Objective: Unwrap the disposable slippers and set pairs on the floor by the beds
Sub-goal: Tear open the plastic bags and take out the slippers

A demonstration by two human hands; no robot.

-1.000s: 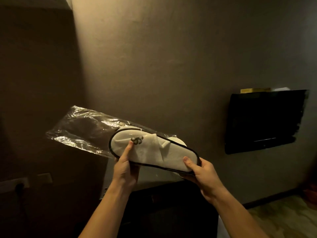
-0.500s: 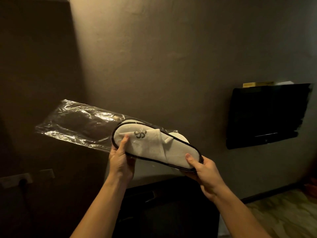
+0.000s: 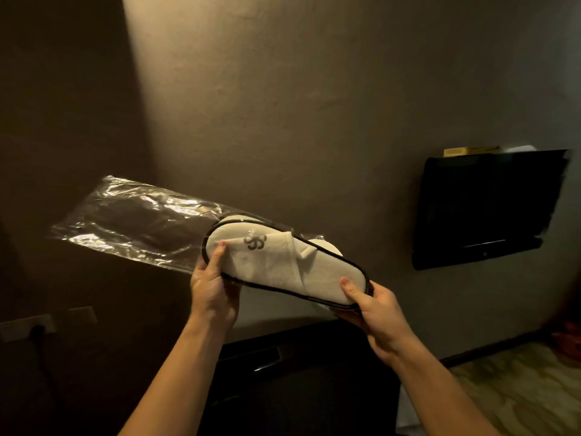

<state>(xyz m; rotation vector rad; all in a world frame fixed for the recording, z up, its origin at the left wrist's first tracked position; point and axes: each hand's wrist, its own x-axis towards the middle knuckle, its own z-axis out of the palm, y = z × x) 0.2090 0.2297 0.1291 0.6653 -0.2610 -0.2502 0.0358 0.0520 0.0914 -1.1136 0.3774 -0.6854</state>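
A white disposable slipper (image 3: 283, 262) with dark piping and a small logo is held flat in the air before a grey wall. A second white slipper (image 3: 325, 247) peeks out behind it. A clear plastic wrapper (image 3: 132, 221) trails off to the upper left, mostly slid off the slippers. My left hand (image 3: 213, 287) grips the toe end, thumb on top, at the wrapper's mouth. My right hand (image 3: 374, 309) grips the heel end, thumb on top, fingers beneath.
A black wall-mounted television (image 3: 484, 209) hangs at the right with flat items on top. A dark low cabinet (image 3: 298, 372) stands below my hands. Wall sockets (image 3: 37, 325) sit at the lower left. Patterned floor (image 3: 518, 388) shows at the lower right.
The slippers have slid a little further out of the wrapper to the right. The view has tilted slightly, and both hands keep their hold.
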